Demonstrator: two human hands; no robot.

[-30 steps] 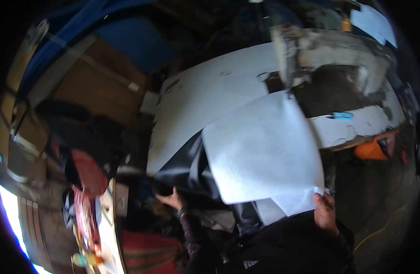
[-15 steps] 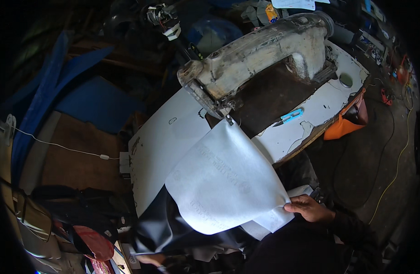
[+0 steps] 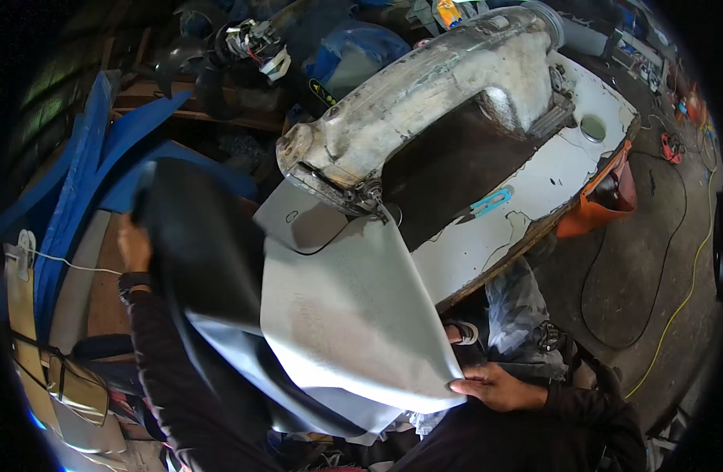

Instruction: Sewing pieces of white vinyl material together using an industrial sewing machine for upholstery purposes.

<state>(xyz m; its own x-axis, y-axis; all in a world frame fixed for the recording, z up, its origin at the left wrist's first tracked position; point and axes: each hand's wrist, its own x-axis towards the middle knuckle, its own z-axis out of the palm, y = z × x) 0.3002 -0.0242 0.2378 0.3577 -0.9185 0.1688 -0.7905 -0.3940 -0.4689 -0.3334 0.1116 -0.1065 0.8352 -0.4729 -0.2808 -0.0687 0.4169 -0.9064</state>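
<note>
A big piece of leatherette hangs off a sewing machine (image 3: 393, 102), its pale backing (image 3: 330, 322) facing up and its glossy black face (image 3: 212, 259) showing at the left. The pale part's upper tip lies under the needle and presser foot end of the machine. Between thumb and fingers, my right hand (image 3: 499, 387) pinches the pale lower right corner. At the far left my left hand (image 3: 135, 245) is raised, gripping the black part by its outer edge; its fingers are partly hidden and slightly blurred. Whether black and pale parts are one piece I cannot tell.
Blue thread snips (image 3: 491, 202) and a small round tin (image 3: 592, 128) lie on the chipped white tabletop (image 3: 471, 263). An orange pouch (image 3: 605, 200) hangs at its right edge. A yellow cord (image 3: 676, 322) crosses the floor; blue sheets (image 3: 86, 181) stand at the left.
My left hand has swung up from the bottom left, lifting the black part of the leatherette. My right hand has shifted slightly left and down, still holding the pale corner.
</note>
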